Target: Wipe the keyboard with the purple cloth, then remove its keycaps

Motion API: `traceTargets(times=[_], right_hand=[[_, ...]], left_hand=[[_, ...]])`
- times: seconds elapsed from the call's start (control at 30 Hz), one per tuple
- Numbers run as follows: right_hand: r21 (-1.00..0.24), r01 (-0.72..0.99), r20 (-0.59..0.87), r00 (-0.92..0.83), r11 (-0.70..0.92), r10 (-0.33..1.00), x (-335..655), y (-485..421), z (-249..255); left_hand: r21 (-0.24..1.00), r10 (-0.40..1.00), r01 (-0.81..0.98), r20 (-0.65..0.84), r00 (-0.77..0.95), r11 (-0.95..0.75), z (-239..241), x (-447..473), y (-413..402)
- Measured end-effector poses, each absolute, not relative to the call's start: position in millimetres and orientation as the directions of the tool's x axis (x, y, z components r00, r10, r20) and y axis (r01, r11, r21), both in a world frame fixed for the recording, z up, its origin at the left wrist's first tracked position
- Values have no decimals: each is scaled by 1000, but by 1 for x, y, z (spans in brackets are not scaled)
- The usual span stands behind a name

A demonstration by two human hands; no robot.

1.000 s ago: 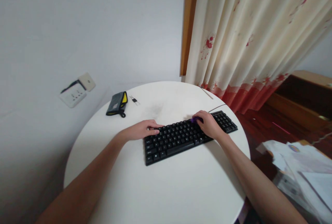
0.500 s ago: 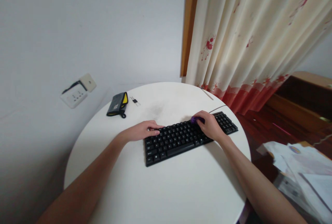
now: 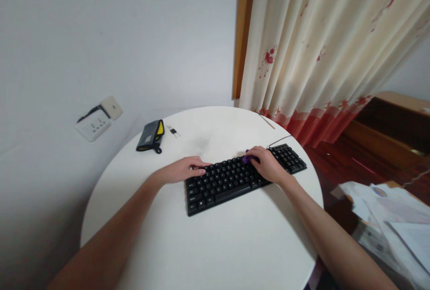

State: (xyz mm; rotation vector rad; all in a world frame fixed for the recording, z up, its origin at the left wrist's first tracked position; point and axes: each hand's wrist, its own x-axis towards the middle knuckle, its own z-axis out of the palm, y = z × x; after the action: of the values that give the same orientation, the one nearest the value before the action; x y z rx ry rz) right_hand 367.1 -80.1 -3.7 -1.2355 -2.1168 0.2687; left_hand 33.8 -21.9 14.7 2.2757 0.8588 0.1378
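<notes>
Apparently light keyboard (image 3: 221, 183): just right of frame centre, on the counter (image 3: 215, 249); likely stiff, its keys giving slightly; best held by the short ends.
Left grip (image 3: 181, 170): touching the keyboard's upper-left corner; whether it pinches, I cannot tell.
Right grip (image 3: 267, 164): closed on a purple wad (image 3: 247, 159), probably soft and squashable.

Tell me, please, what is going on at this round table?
A person is working at a black keyboard on the white table. The left hand rests at the keyboard's far left corner. The right hand holds something purple over the keys, near the far edge; the fingers hide most of it. Farther back, to the left, lie a grey pouch and a small black piece with thin prongs.
</notes>
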Motion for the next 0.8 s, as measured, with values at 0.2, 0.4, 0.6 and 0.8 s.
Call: traceTargets(times=[0.2,0.4,0.6,0.8], right_hand=[[-480,695,441,-336,535,832,367,-80,-3],[-473,697,439,-345,540,830,365,-81,-1],[-449,748,431,-299,489,852,370,-79,-4],[-436,875,495,37,211,868,403,-73,2]], left_hand=[[639,611,539,-133,780,-549,12,32,-20],[648,606,528,-126,785,-549,11,31,-19],[652,597,513,-115,794,-558,9,30,-18],[649,614,535,-130,778,-540,12,31,-20]])
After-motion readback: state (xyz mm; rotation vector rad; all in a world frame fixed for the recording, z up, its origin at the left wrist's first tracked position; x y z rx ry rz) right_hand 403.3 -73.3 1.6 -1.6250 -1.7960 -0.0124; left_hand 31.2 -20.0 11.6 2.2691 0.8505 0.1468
